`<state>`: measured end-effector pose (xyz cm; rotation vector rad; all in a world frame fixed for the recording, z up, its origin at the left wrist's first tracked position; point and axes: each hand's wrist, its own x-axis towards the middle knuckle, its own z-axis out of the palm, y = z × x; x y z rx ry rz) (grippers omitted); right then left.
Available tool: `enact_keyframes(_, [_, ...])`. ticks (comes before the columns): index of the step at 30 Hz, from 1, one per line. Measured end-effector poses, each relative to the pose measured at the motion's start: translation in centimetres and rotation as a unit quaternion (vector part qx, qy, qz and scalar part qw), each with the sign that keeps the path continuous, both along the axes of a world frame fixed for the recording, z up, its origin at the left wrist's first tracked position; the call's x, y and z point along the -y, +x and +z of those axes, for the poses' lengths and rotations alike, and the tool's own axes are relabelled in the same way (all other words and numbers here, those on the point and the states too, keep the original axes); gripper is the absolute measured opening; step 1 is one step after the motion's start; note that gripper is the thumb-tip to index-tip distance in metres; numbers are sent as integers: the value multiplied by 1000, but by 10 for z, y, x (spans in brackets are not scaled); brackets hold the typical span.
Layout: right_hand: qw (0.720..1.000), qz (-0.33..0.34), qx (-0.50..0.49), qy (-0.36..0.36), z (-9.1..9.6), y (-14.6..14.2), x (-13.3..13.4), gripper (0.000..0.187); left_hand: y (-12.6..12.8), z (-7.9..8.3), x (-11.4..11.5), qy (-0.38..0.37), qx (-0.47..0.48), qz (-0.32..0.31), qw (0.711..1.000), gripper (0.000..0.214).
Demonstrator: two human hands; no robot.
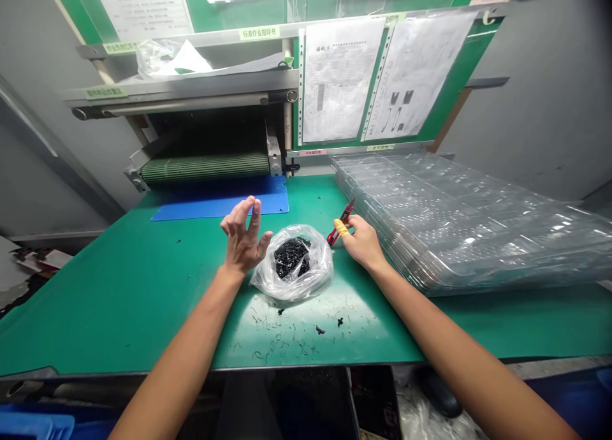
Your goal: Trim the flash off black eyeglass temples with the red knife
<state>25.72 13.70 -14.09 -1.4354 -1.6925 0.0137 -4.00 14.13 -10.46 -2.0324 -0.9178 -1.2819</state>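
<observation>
Between my hands, a clear plastic bag (pixel 318 275) stands with its mouth spread, full of small black parts (pixel 291 257). My left hand (pixel 245 236) is raised at the bag's left side, fingers extended and nothing in them. To the right of the bag, my right hand (pixel 363 241) is closed around red thread snips (pixel 333 237), their narrow tip pointing up and away. Yellow wrapping (pixel 341 228) covers a digit of that hand. A few loose black pieces (pixel 320 330) and thin dark trimmings (pixel 301 347) lie in front of the bag on the green mat (pixel 157 300).
Stacked clear plastic trays (pixel 459 217) occupy the right side, close to my right hand. Behind the bag, a blue sheet (pixel 220 201) lies below a ribbed conveyor belt (pixel 205 166). Papers (pixel 339 83) hang at the back. The table's front edge (pixel 287 367) runs beneath my forearms.
</observation>
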Motion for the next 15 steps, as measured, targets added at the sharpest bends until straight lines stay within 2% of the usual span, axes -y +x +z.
enact_keyframes(6, [1000,-2,-13,-16,-2,1,-2,26,1,-2,2,-20,36,-44,998,68])
enact_keyframes(10, [999,11,-39,-28,1,0,-1,25,4,6,7,-47,105,-115,987,64])
enact_keyframes(12, [998,20,-59,-31,3,-2,1,26,11,18,23,-68,162,-161,971,55])
enact_keyframes(15, [995,35,-86,-35,6,-7,4,27,33,38,77,-115,284,-231,923,23])
